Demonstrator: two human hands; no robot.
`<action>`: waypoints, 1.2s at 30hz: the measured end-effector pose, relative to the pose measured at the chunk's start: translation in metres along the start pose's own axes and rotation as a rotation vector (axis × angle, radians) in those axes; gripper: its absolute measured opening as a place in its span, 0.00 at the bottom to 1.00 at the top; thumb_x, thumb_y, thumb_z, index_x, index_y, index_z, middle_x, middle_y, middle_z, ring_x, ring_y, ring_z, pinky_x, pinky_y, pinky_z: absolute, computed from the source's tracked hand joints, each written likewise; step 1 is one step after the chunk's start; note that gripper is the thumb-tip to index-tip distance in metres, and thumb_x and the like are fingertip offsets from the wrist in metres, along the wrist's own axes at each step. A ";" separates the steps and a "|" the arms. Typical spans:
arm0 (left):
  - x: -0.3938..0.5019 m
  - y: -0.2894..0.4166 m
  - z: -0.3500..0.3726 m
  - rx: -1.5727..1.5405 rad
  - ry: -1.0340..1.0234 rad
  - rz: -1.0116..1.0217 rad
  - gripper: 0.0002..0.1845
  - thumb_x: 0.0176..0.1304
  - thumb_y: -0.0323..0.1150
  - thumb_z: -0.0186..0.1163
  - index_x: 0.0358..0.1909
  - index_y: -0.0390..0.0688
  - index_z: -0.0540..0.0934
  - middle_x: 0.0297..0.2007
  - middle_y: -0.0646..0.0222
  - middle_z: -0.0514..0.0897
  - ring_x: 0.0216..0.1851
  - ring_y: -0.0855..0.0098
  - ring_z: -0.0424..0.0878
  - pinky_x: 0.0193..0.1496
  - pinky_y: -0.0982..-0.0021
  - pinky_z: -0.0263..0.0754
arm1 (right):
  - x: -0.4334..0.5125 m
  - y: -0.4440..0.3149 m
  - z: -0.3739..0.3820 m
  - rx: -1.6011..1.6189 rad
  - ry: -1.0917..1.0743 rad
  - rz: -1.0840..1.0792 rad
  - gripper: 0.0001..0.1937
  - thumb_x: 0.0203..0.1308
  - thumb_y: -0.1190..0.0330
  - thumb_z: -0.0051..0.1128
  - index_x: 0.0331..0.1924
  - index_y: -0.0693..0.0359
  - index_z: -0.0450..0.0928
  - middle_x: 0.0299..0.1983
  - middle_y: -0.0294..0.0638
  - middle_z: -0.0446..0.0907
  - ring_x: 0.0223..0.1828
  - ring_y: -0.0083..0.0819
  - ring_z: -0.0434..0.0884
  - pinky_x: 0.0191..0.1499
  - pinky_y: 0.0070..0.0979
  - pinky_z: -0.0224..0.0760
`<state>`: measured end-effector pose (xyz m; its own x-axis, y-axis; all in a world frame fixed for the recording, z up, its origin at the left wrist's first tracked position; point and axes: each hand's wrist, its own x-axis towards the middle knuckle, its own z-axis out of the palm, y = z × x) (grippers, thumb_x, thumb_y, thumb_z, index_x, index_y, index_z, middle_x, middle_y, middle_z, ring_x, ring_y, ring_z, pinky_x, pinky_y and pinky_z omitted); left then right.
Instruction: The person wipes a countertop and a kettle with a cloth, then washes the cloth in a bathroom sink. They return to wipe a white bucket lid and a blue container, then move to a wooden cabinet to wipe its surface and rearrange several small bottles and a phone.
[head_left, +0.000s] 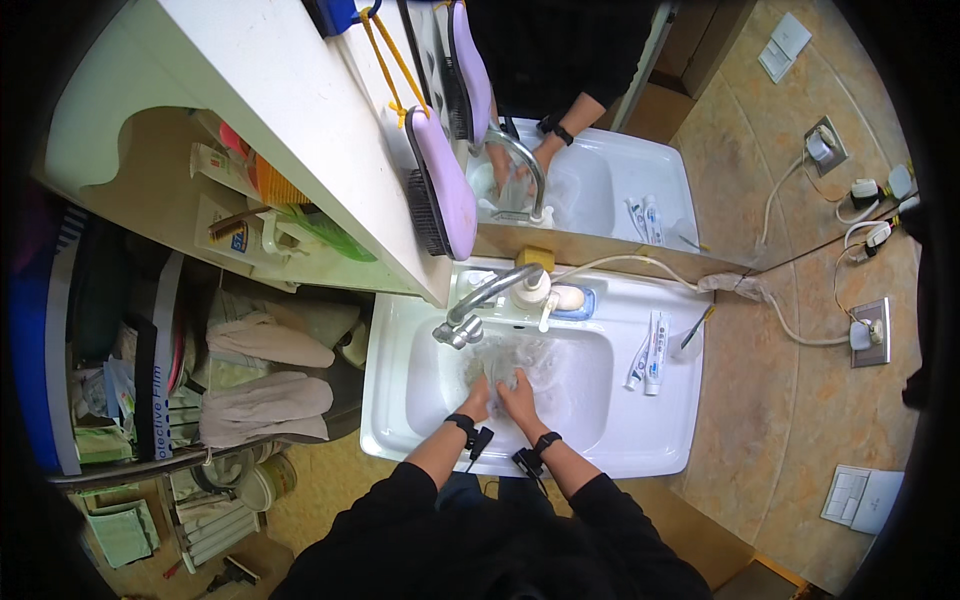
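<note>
Both hands are low in the white washbasin (592, 375), close together over swirling water. My left hand (475, 399) is angled inward, its fingertips blurred by the water. Beside it, my right hand (517, 397) has the thumb apart from the fingers. A pale translucent patch (498, 367) lies between the fingertips; whether it is a held thing or only water is unclear. Above the basin, slightly left of the hands, hangs the curved chrome faucet (491, 291). Each wrist wears a black strap with a small device.
Behind the basin stand a white pump bottle (531, 289) and a blue soap dish (585, 304) with soap. Toothpaste tubes (657, 352) and a clear cup (686, 345) with a toothbrush rest on the right ledge. A purple hairbrush (442, 184) hangs from the white cabinet (300, 97) by the mirror.
</note>
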<state>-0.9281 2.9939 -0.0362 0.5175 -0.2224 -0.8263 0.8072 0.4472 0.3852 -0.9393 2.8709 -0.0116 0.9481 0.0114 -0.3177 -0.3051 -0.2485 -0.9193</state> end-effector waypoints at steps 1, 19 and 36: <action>-0.001 0.001 -0.001 -0.016 0.004 0.038 0.31 0.75 0.62 0.50 0.66 0.51 0.76 0.62 0.70 0.81 0.62 0.65 0.78 0.63 0.61 0.74 | -0.006 -0.007 0.000 -0.001 -0.008 -0.067 0.25 0.59 0.63 0.62 0.59 0.64 0.74 0.52 0.61 0.83 0.53 0.53 0.84 0.56 0.40 0.76; -0.152 0.058 0.095 1.098 0.084 0.993 0.18 0.76 0.46 0.57 0.49 0.39 0.74 0.34 0.43 0.83 0.36 0.39 0.82 0.37 0.47 0.73 | -0.048 -0.079 -0.099 -0.517 0.076 -0.546 0.38 0.47 0.60 0.77 0.63 0.65 0.73 0.64 0.56 0.71 0.66 0.56 0.70 0.70 0.50 0.61; -0.224 0.110 0.096 0.592 -0.140 1.148 0.13 0.78 0.40 0.59 0.44 0.38 0.75 0.35 0.69 0.78 0.36 0.81 0.72 0.40 0.74 0.72 | -0.017 -0.102 -0.050 -0.264 -0.291 -0.252 0.24 0.50 0.68 0.74 0.53 0.61 0.81 0.41 0.51 0.88 0.48 0.49 0.87 0.54 0.41 0.79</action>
<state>-0.9281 3.0098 0.2311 0.9887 -0.0738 0.1306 -0.1309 0.0011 0.9914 -0.9199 2.8472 0.0995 0.9139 0.3645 -0.1786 0.0002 -0.4404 -0.8978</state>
